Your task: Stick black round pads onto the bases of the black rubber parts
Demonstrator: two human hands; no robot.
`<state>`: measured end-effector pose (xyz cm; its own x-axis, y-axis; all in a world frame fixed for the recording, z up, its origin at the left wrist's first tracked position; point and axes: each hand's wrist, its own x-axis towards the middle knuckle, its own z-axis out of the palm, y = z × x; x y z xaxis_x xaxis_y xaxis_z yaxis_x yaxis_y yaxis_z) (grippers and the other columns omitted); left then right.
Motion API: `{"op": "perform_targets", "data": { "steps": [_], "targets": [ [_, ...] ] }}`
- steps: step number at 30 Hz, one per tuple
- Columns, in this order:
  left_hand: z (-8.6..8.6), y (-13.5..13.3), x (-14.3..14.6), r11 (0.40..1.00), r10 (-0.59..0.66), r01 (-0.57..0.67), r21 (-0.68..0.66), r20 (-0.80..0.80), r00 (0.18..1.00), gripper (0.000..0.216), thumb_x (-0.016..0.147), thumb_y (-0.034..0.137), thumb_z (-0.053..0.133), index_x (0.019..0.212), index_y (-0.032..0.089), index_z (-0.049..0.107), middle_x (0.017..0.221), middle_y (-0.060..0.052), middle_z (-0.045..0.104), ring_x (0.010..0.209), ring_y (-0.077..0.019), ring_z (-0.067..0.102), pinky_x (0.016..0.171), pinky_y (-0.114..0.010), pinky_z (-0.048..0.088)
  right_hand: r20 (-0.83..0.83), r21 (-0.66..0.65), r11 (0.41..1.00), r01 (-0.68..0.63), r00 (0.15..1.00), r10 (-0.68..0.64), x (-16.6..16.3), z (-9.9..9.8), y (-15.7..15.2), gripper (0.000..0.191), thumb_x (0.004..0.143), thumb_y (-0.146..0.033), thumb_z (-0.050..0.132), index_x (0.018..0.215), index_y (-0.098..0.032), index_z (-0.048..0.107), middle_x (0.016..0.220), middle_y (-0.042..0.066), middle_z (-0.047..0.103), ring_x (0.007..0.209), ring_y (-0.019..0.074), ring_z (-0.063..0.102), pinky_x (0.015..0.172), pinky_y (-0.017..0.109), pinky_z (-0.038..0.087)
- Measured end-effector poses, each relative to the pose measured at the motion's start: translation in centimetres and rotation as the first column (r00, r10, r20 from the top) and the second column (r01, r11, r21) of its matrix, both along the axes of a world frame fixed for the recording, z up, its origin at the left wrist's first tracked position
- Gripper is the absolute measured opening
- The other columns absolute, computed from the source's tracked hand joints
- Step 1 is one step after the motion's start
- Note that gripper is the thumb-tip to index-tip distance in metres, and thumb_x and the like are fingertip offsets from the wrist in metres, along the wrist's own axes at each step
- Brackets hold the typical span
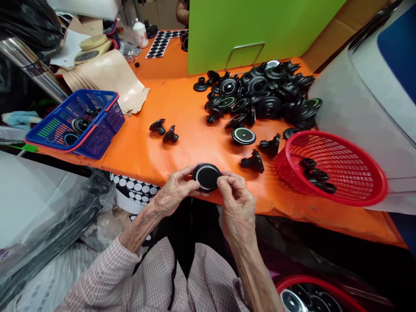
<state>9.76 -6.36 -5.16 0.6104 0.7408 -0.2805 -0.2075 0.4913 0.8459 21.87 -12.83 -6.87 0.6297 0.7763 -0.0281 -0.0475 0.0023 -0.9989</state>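
Just over the table's front edge, a black round plastic part [208, 177] is held with its flat face turned up. That face has a dark centre, and a pale grey ring shows along its left side. My left hand [177, 190] grips the left rim, thumb on top. At the right rim, my right hand [236, 197] pinches with thumb and fingertips; whether a thin sticker is also between them I cannot tell. Similar black stemmed discs lie beyond: a pair [164, 130] to the left, a ringed one [243, 135] face up, and a large heap [260, 91].
On the orange table [136, 151] stand a blue basket [107, 130] at left and a red basket [354, 164] at right, each holding black parts. A green board [260, 30] rises behind the heap. Sheets of black round stickers [159, 44] lie far back. Below right is a red tub [292, 281].
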Motion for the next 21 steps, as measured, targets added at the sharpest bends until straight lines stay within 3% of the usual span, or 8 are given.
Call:
{"op": "perform_targets", "data": {
  "steps": [8, 14, 18, 21],
  "targets": [
    [-0.2, 0.1, -0.1, 1.000, 0.002, -0.002, 0.025, -0.007, 1.000, 0.044, 0.073, 0.018, 0.069, 0.118, 0.018, 0.068, 0.115, -0.008, 0.068, 0.090, -0.0198, 0.068, 0.076, -0.030, 0.059, 0.061, -0.036, 0.999, 0.000, 0.998, 0.002, -0.1, -0.2, 0.1, 0.024, 0.080, -0.041, 0.062, 0.073, -0.018, 0.063, 0.097, 0.006, 0.055, 0.095, 0.0185, 0.056, 0.083, 0.033, 0.048],
    [-0.8, 0.0, -0.2, 1.000, -0.012, 0.012, 0.026, 0.005, 1.000, 0.042, 0.078, 0.023, 0.069, 0.120, 0.018, 0.066, 0.117, -0.009, 0.067, 0.093, -0.0219, 0.068, 0.078, -0.034, 0.059, 0.265, -0.022, 0.999, 0.029, 0.964, -0.022, -0.3, -0.7, 0.0, 0.020, 0.085, -0.036, 0.057, 0.074, -0.019, 0.059, 0.094, 0.005, 0.056, 0.090, 0.0180, 0.058, 0.079, 0.033, 0.049],
    [-1.3, 0.0, -0.1, 0.999, 0.039, -0.039, 0.027, -0.002, 0.999, 0.043, 0.079, 0.029, 0.070, 0.120, 0.016, 0.066, 0.117, -0.011, 0.067, 0.091, -0.0228, 0.068, 0.074, -0.033, 0.060, 0.509, 0.019, 0.998, 0.055, 0.859, -0.057, -0.7, -1.2, 0.1, 0.013, 0.090, -0.028, 0.052, 0.080, -0.021, 0.055, 0.091, 0.005, 0.057, 0.090, 0.0189, 0.058, 0.076, 0.035, 0.050],
    [-1.2, -0.1, 0.0, 0.996, 0.092, -0.092, 0.019, -0.011, 0.996, 0.044, 0.076, 0.029, 0.074, 0.116, 0.014, 0.067, 0.112, -0.011, 0.069, 0.089, -0.0229, 0.069, 0.071, -0.032, 0.060, 0.703, 0.062, 0.997, 0.048, 0.707, -0.077, -1.0, -1.5, 0.2, 0.011, 0.093, -0.021, 0.048, 0.083, -0.021, 0.051, 0.091, 0.006, 0.058, 0.090, 0.0190, 0.058, 0.075, 0.034, 0.051]
  ]
}}
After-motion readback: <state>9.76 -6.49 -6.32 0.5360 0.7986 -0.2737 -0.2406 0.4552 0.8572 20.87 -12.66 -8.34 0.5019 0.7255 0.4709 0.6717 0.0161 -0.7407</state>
